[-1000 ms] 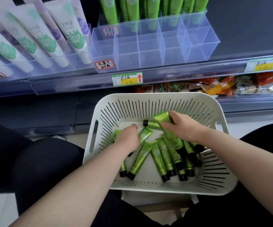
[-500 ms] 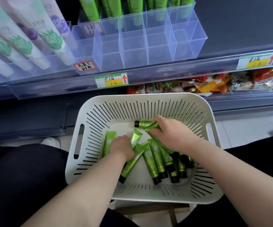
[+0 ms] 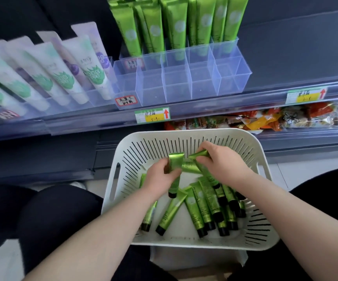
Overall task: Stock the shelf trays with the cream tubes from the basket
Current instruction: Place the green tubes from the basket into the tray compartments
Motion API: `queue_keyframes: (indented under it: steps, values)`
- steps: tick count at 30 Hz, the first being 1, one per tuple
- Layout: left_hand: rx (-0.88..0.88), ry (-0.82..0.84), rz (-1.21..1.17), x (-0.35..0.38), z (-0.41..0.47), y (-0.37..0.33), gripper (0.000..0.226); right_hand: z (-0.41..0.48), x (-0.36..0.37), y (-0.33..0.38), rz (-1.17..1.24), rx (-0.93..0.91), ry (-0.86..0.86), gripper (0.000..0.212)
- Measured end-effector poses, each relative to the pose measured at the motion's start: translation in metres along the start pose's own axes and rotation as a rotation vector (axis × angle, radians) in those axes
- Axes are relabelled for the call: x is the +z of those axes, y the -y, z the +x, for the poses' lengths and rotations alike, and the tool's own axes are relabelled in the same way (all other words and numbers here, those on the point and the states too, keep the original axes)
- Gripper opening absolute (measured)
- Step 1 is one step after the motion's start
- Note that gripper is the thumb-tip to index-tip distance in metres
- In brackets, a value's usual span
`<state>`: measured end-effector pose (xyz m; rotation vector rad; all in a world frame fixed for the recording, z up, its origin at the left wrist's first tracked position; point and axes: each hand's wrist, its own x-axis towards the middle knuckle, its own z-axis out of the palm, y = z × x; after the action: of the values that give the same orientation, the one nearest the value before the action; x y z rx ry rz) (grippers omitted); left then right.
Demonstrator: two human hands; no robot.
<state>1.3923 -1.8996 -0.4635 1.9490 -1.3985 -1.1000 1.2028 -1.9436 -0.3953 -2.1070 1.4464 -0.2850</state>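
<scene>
The cream tubes (image 3: 201, 206) lie loose on the basket floor, caps mostly toward 6 o'clock, fanned from the centre out to 4 o'clock. Two are up off the heap. The left hand (image 3: 160, 179) curls round one tube (image 3: 175, 163), crimped end toward 12 o'clock and black cap toward 6; that looks like a grip chosen so the tube can go cap-down into a compartment, as the stocked ones stand. The right hand (image 3: 222, 165) pinches a second tube (image 3: 199, 154) near its crimp, pointing toward 10 o'clock. A third tube (image 3: 190, 167) lies just beneath; I cannot tell whether that hand holds it too.

The white slotted basket (image 3: 123, 151) sits low between the person's knees, directly at 6 o'clock from the shelf, probably to keep the reach short. At 12 o'clock the clear shelf tray (image 3: 204, 86) shows a bare front row of compartments, while its back row carries upright green tubes (image 3: 174, 25), so the front row is likely where these go. White tubes (image 3: 62, 76) lean at 10 o'clock, a price label (image 3: 152, 117) hangs on the shelf edge, and snack packets (image 3: 265, 120) fill the lower shelf at 2 o'clock
</scene>
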Motion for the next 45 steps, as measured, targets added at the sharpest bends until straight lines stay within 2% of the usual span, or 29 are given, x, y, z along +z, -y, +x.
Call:
queue_keyframes:
  steps: [3,7,12,15,20,25,33,38,45]
  values:
    - [0.066,-0.08,-0.03,-0.018,-0.007,-0.024,0.021,-0.006,-0.019,0.008,0.036,-0.042,-0.153,0.013]
    - [0.274,-0.179,-0.01,-0.052,-0.01,-0.082,0.029,-0.009,-0.06,0.025,0.05,-0.093,-0.349,0.012]
    - [0.459,-0.287,0.016,-0.09,-0.008,-0.174,0.016,-0.004,-0.126,0.043,0.077,-0.126,-0.572,0.012]
    - [0.583,-0.395,0.046,-0.108,-0.003,-0.224,0.022,0.004,-0.163,0.049,0.053,-0.139,-0.7,0.011]
    - [0.639,-0.421,0.001,-0.117,0.028,-0.284,0.022,0.026,-0.2,0.048,0.063,-0.111,-0.846,0.01]
    - [0.594,-0.446,0.032,-0.097,0.073,-0.317,0.024,0.056,-0.222,0.034,0.099,-0.098,-0.868,0.01]
    - [0.409,-0.409,0.221,-0.069,0.143,-0.33,0.03,0.095,-0.236,0.016,0.099,-0.162,-0.841,0.01]
    - [0.417,-0.317,0.389,-0.064,0.161,-0.324,0.026,0.108,-0.236,0.014,0.08,-0.191,-0.852,0.01]
    - [0.53,-0.389,0.269,-0.08,0.15,-0.315,0.031,0.126,-0.235,0.018,0.069,-0.174,-0.793,0.013]
